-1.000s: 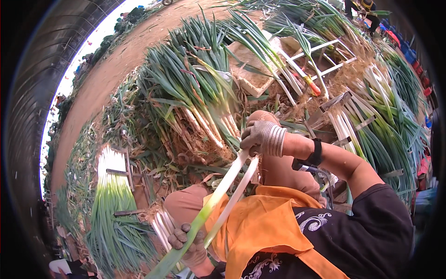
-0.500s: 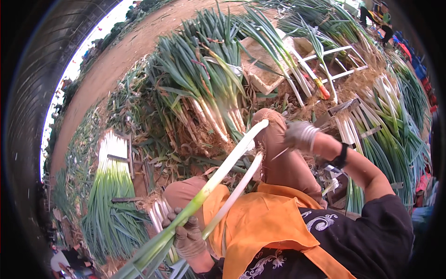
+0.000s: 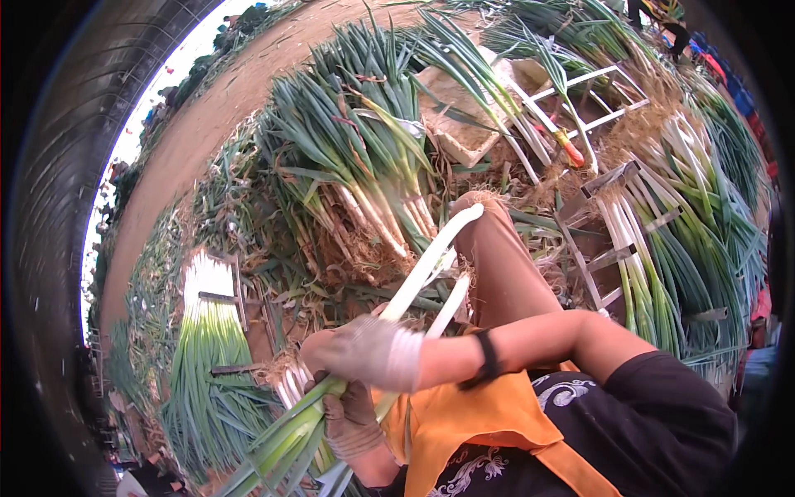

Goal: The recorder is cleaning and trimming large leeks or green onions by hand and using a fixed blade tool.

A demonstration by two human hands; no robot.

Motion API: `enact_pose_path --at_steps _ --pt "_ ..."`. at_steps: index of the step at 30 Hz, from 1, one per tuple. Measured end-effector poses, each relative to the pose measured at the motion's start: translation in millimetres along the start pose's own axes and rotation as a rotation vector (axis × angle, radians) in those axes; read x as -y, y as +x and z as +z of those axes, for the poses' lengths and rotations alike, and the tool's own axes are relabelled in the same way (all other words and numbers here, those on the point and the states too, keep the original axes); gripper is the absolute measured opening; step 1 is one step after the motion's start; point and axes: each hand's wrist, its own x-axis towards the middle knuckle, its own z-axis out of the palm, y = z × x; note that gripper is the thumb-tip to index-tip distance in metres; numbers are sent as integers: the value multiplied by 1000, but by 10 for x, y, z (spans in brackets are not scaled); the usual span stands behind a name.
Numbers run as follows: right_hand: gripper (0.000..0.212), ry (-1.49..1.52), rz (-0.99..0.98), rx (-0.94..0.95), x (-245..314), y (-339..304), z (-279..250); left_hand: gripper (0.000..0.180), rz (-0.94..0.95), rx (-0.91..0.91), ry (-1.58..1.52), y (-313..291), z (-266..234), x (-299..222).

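My left hand [image 3: 352, 424], in a worn glove, is closed round the green leaves of a long green onion [image 3: 426, 263], whose white shaft slants up to the roots by my knee. A second, thinner green onion [image 3: 451, 305] lies beside it, its lower part passing behind my hands. My right hand [image 3: 371, 352], gloved and smeared by motion, is over the onion just above my left hand. Its fingers are too blurred to show whether they hold anything.
A heap of untrimmed green onions [image 3: 356, 141] with earthy roots lies ahead. Cleaned onions rest in a rack [image 3: 215, 311] at the left and in another rack [image 3: 609, 257] at the right. A dirty foam box [image 3: 464, 137] and a white frame [image 3: 609, 124] stand farther off.
My right hand has swept left and down from beside my right knee to the onion by my left hand. The thin pointed thing seen at it before no longer shows.
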Motion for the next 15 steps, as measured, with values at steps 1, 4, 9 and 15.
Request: enact_pose_path --at_steps 1,4,9,15 --pt "22 -30 111 132 25 62 56 35 -48 -79 -60 -27 11 -4" --pt "22 25 365 240 -328 -23 96 39 10 64 52 -50 242 -57" --pt "28 -184 617 304 -1028 -356 -396 33 0 103 37 -23 213 -32" --pt "22 121 145 49 48 89 73 35 -35 146 -26 5 130 7"
